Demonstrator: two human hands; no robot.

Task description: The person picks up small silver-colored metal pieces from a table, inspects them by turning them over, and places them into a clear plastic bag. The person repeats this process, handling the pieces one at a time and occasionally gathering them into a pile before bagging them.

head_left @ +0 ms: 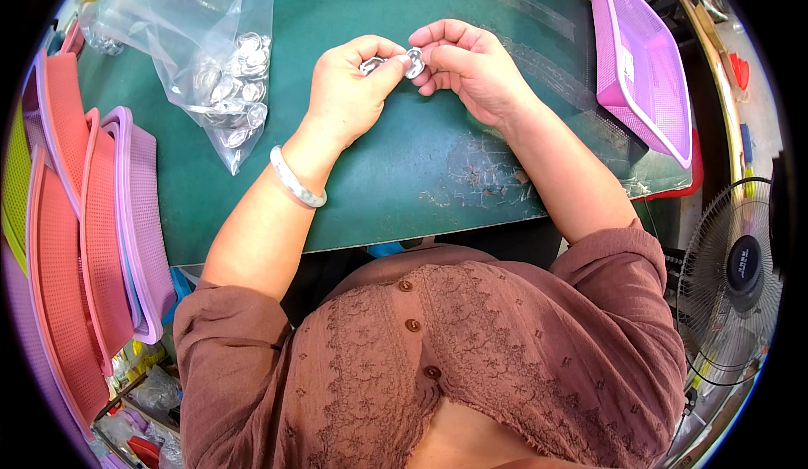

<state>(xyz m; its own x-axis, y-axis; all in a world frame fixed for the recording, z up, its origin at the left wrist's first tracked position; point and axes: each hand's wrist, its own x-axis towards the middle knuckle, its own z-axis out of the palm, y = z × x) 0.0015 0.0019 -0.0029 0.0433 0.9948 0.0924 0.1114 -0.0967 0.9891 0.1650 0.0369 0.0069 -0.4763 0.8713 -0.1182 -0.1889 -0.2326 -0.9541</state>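
Above the green table, my left hand [353, 82] and my right hand [471, 65] meet, fingertips almost touching. Both pinch a small shiny silver round piece [414, 63] between them, its kind too small to name. Another silver piece [371, 65] shows in the curl of my left hand, partly covered by the thumb and fingers. My right thumb and fingertips lie against the right edge of the pinched piece. To the left, a clear plastic bag [181, 36] lies on the table with several similar silver pieces [240, 90] inside.
Green tabletop [379, 183] is worn and cracked near its front edge. A purple mesh basket [652, 120] stands at the right rim. Pink baskets [63, 275] and a lilac basket [143, 217] are stacked at left. A fan [732, 275] stands at lower right.
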